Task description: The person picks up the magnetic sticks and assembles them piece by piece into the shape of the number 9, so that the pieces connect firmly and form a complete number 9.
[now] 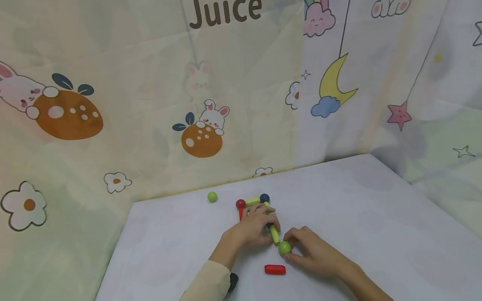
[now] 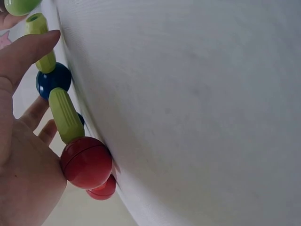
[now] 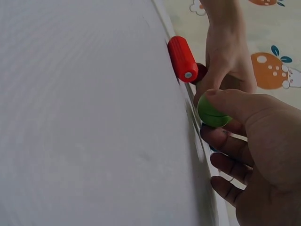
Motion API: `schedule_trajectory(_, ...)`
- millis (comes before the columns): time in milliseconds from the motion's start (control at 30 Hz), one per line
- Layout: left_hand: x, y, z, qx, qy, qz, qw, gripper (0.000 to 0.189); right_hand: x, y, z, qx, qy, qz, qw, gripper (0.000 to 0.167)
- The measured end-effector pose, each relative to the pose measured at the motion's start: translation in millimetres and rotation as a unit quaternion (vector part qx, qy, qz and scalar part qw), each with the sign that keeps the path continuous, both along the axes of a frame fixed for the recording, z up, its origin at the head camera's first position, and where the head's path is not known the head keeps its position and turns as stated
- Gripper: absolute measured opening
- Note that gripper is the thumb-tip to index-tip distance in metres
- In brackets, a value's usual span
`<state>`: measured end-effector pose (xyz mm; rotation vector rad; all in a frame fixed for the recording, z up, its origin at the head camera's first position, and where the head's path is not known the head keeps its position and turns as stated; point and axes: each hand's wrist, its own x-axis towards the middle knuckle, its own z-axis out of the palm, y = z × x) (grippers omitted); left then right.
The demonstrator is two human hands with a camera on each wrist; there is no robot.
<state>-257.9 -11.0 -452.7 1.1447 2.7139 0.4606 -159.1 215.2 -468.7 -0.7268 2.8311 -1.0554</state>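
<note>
My right hand (image 1: 320, 256) pinches a green ball (image 1: 284, 248) between thumb and fingers, just above the white table. The ball is beside the near end of a yellow-green toy rod (image 1: 275, 235); whether they touch I cannot tell. My left hand (image 1: 254, 228) holds that rod, its thumb against it in the left wrist view. There, a blue ball (image 2: 53, 81) joins the rod to a second yellow-green rod (image 2: 66, 115), which meets a red ball (image 2: 87, 162). Farther back, a dark blue ball (image 1: 265, 198) joins the chain. My left hand partly hides the assembly.
A loose red rod (image 1: 275, 269) lies on the table (image 1: 162, 251) in front of the hands. Another green ball (image 1: 212, 196) rests near the back edge. A black object (image 1: 233, 282) shows beside the left sleeve. A printed cloth (image 1: 150, 104) hangs behind the table.
</note>
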Motion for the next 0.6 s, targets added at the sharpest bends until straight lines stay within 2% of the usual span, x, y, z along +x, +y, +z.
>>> schedule_trajectory(167, 0.9, -0.6, 3.0, 0.004, 0.001, 0.002, 1.0, 0.025, -0.1, -6, 0.0, -0.006, 0.009, -0.002, 0.9999, 0.03)
schedule_trajectory(333, 1.3, -0.6, 4.7, 0.007, -0.013, 0.007, 0.9999, 0.026, -0.6, -11, -2.4, -0.01, 0.029, -0.002, 0.9995, 0.029)
schedule_trajectory(600, 0.4, -0.8, 4.9, 0.016, -0.016, 0.005, 0.9997, 0.023, -0.5, -12, -2.7, -0.012, 0.03, -0.002, 0.9995, 0.029)
